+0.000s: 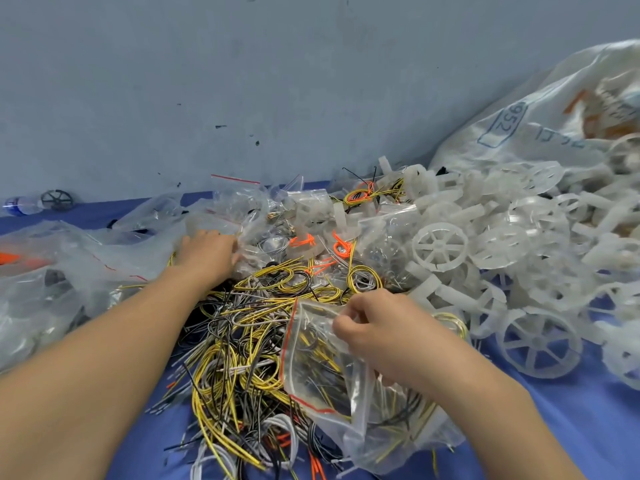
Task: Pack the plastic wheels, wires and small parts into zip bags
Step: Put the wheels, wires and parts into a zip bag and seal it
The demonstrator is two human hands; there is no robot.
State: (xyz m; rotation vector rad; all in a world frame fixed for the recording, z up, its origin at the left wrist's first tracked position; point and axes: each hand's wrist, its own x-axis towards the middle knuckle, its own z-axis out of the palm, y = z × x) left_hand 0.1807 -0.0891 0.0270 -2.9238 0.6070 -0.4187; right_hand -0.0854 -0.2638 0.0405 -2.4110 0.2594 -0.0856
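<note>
Big clear sack (540, 109) at far right, printed "952" in a blue outlined box. More blue characters sit beside it and orange print higher up, both too creased to read.

Right hand (377, 330), fingers curled, pinches the upper edge of a red-striped zip bag (322, 362). Thumb & fingertips bunch the film near the bag's mouth. The rest of the bag hangs down-left of the hand and lies on the wire pile (239, 344). Yellow, black & grey wires show through the clear film; inside it or under it, can't tell.

Left hand (207, 251) reaches fwd, palm down, fingertips buried in a heap of clear zip bags (239, 206) near the wall. Can't tell if it grips anything.

Wire pile sits btwn the two forearms on blue cloth (540, 420). Orange wire loops (304, 241) lie just beyond the left hand's fingers. White plastic wheels (440, 249) are heaped to the right against the sack, just beside the right hand. Far left by the wall: a water bottle (20, 204) & a black wheel (57, 199), touching.
</note>
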